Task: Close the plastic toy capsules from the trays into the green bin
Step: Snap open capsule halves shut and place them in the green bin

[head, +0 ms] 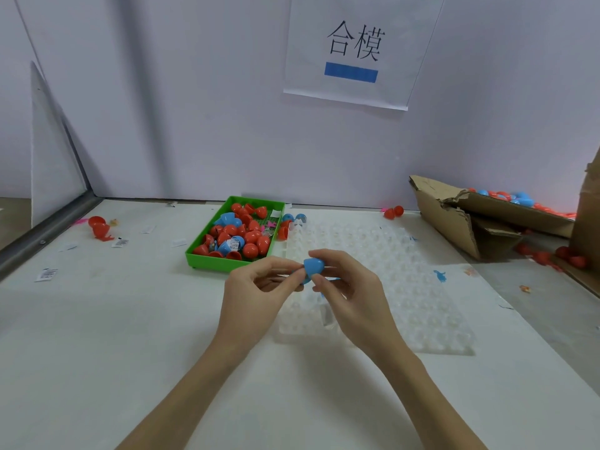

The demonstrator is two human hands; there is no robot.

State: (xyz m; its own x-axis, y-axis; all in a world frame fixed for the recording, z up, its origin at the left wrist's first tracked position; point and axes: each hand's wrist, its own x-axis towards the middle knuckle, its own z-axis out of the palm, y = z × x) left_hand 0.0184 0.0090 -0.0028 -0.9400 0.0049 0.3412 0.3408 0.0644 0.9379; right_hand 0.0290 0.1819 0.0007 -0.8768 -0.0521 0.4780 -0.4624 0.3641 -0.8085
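Both hands meet above the near-left part of the clear tray, just in front of the green bin.

R hand: thumb + index pinch a blue capsule half, dome side up and tilted toward the bin; other fingers curled loosely beneath. Narrow pinch, firm contact on both sides of the shell.

L hand: thumb and fingers curled in toward the same piece, tips touching a second bit of blue at its lower-left edge. Looks like the mating half, mostly hidden by fingers; cannot tell if the halves are seated together.

Green bin: upper centre of the table, long side running away from the viewer. Holds many red capsules, a few blue ones, some printed slips.

Tray: white/clear moulded sheet w/ rows of sockets, lying flat to the R of the bin, touching or nearly touching its R wall. Hands cover its near-left corner. Two blue capsules sit at its far-left edge.

Surroundings: torn cardboard box at far R, red + blue capsules spilling inside it and loose red ones below it. Red pieces at far L. Red capsule by the back wall. Paper slips scattered over the L side. Small blue scrap R of tray. Paper sign w/ printed characters and a blue bar on the wall.
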